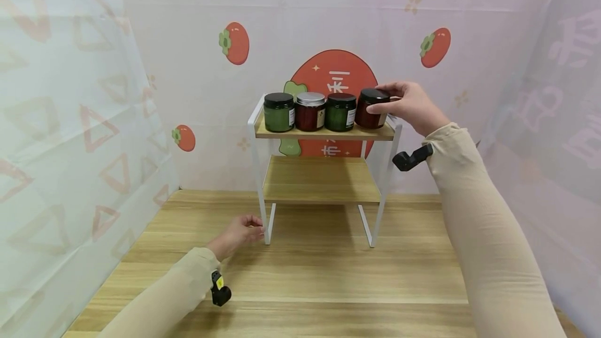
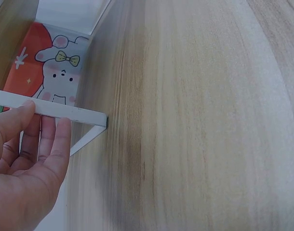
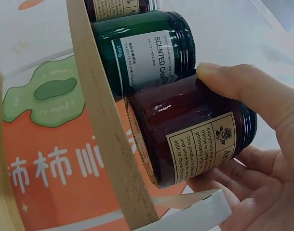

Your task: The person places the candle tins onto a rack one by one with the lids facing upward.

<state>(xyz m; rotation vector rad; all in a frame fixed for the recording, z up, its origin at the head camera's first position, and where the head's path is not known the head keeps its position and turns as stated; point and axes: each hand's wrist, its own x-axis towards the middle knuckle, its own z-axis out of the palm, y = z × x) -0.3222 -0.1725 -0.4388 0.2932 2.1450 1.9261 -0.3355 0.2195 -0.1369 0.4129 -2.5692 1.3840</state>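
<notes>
My right hand [image 1: 412, 106] grips a dark red candle jar [image 3: 185, 130] with a black lid, thumb on one side and fingers on the other. This jar stands slightly tilted at the right end of the rack's top shelf [image 1: 324, 133]. To its left, in a row, are a green candle jar [image 3: 142, 50] with a black lid, a red jar [image 1: 310, 112] with a silver lid and another green jar [image 1: 279, 112]. Low at the left, my left hand [image 2: 33, 163] holds the white rack leg [image 2: 84, 115] near its foot, thumb and fingertips against the bar.
The two-tier rack has a lower wooden shelf [image 1: 321, 179] and white metal legs standing on the wooden table [image 1: 319, 275]. A printed cloth [image 1: 188, 67] with persimmon pictures hangs close behind it and on both sides. The rack's white end rail [image 3: 200, 211] lies beside the held jar.
</notes>
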